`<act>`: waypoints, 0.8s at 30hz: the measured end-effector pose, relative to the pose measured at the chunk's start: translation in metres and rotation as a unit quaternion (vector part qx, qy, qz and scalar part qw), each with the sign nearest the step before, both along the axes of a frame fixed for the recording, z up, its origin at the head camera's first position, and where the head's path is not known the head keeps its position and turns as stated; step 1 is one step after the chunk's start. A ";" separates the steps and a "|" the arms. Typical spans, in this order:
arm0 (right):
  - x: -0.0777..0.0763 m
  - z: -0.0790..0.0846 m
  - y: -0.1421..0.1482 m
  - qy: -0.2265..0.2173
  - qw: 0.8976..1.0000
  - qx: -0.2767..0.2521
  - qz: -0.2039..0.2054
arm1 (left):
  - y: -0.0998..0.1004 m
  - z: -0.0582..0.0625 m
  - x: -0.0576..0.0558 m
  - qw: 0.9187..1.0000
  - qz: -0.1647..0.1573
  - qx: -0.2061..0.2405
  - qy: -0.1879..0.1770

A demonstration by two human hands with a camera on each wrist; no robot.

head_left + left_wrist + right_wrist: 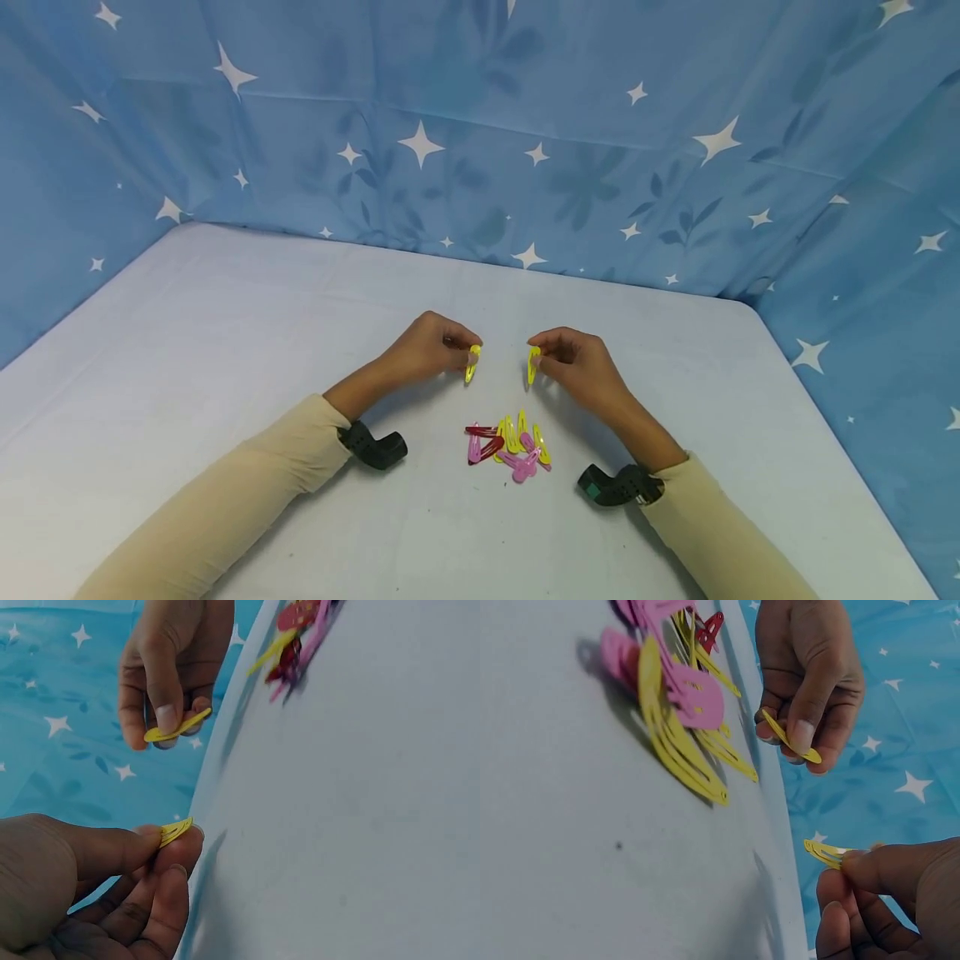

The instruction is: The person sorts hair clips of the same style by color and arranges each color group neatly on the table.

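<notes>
Between thumb and fingertips my left hand point(431, 348) pinches a yellow snap hair clip point(471, 367), its narrow end pointing down. Facing it across a small gap, my right hand point(581, 365) pinches a second yellow hair clip point(532, 368) the same way. Both clips show in the wrist views, the left one point(175, 831) partly covered by the thumb and the right one point(825, 853) likewise. Nearer the body than both hands lies a loose pile of hair clips on the white table: yellow ones point(542, 444), pink ones point(527, 463) and dark red ones point(491, 448), several overlapping.
The white tabletop point(315, 308) spreads around the hands and pile. A blue curtain with white stars point(465, 125) hangs along the back and sides. Black wrist cameras point(375, 447) jut inward from both sleeves, at either side of the pile.
</notes>
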State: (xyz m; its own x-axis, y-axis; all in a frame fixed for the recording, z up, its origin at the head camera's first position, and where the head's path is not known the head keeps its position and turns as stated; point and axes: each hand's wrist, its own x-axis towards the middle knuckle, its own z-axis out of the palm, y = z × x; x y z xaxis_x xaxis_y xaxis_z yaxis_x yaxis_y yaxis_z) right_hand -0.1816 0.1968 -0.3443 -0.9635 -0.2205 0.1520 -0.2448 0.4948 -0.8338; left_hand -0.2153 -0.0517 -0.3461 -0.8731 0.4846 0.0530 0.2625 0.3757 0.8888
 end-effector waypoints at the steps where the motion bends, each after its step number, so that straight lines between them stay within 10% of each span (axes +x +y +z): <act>1: -0.002 0.000 0.000 -0.001 1.000 -0.001 -0.001 | 0.001 0.000 -0.002 1.000 0.000 0.003 -0.002; 24: -0.042 0.003 0.010 -0.006 0.998 0.027 -0.062 | 0.017 -0.004 -0.044 0.999 0.048 -0.017 -0.010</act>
